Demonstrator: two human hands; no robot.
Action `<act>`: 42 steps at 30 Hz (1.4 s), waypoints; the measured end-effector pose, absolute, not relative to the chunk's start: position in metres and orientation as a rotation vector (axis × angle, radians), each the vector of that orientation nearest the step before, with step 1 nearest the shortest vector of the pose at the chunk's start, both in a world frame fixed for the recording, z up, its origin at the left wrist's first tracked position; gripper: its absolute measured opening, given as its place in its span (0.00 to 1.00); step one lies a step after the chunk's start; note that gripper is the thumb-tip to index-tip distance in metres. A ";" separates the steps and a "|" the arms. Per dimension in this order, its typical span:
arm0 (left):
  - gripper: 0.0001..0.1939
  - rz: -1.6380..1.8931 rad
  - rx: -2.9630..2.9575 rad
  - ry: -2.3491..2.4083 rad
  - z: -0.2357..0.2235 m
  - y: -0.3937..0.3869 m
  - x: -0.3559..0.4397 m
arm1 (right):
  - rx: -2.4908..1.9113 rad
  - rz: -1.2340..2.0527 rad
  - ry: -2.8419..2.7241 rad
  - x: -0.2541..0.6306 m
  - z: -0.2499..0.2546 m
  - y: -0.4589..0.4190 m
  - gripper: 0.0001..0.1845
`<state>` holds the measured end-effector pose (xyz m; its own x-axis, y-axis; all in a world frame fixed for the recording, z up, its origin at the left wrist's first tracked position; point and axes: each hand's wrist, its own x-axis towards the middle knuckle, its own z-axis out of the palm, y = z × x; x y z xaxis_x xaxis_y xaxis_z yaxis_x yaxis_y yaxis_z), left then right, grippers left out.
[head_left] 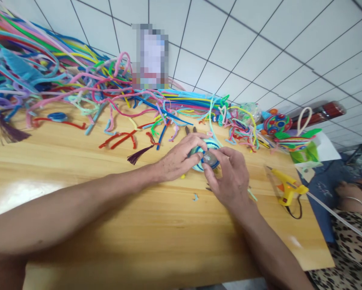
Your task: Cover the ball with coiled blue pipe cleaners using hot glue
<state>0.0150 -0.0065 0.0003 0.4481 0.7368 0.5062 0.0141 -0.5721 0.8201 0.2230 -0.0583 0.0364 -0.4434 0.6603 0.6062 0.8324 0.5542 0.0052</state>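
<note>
Both hands are on a round craft piece (pixel 195 164) wound from light green and blue pipe cleaners. At its middle sits a translucent greyish ball (pixel 210 158). My left hand (pixel 181 157) is closed on the left side of the piece, fingers over its top and thumb near the ball. From the right, my right hand (pixel 230 173) closes its thumb and fingers round the right edge and the ball. A pale green pipe cleaner (pixel 211 117) rises from behind the piece. Dark tips of a tool (pixel 191 130) show just beyond my left hand; its kind is hidden.
Tangled pipe cleaners (pixel 87 86) cover the table's back left. A purple tassel (pixel 141 154) lies left of my hands. A yellow hot glue gun (pixel 286 186) stands at right, near a decorated ball (pixel 276 123). Another person's hand (pixel 351 195) is at far right.
</note>
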 end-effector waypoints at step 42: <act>0.04 1.207 1.800 0.654 0.004 -0.001 0.018 | -1.159 -0.354 -2.209 0.221 0.036 -0.056 0.20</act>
<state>0.0184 -0.0013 0.0038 0.3978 0.7865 0.4724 -0.0341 -0.5018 0.8643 0.2212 -0.0564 0.0363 -0.4288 0.6493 0.6281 0.8132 0.5803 -0.0448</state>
